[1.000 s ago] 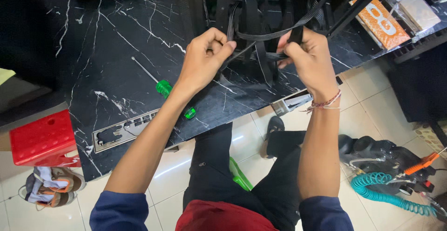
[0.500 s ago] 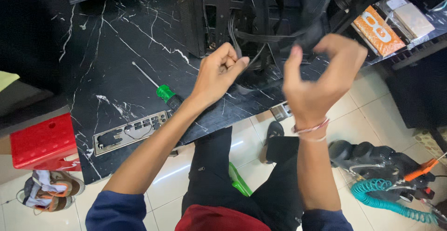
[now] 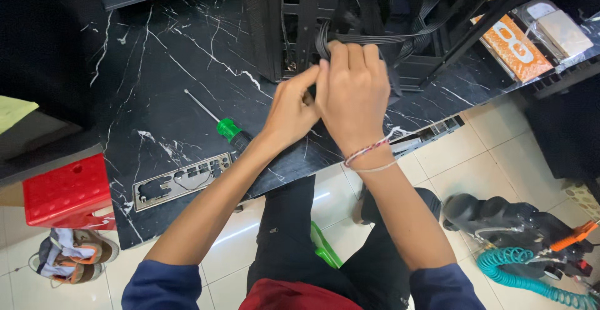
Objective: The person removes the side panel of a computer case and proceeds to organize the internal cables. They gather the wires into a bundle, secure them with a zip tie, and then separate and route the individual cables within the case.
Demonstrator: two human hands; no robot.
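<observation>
Both hands meet at the front of an open black computer case (image 3: 294, 29) standing on a black marble-patterned table (image 3: 156, 66). My right hand (image 3: 353, 91) lies palm down over a bundle of flat black cables (image 3: 387, 37) and grips it. My left hand (image 3: 289, 113) is tucked under and beside the right one, its fingers pinched on the same cables. What lies between the palms is hidden.
A green-handled screwdriver (image 3: 228, 125) and a metal port shield plate (image 3: 181, 180) lie on the table left of my hands. An orange packet (image 3: 512, 35) and bagged parts sit at the far right. A red stool (image 3: 65, 191), shoes and a teal coiled hose (image 3: 531, 279) are on the tiled floor.
My right hand came down from a raised position and moved left, closing over the cables beside the left hand. The left hand stayed almost where it was.
</observation>
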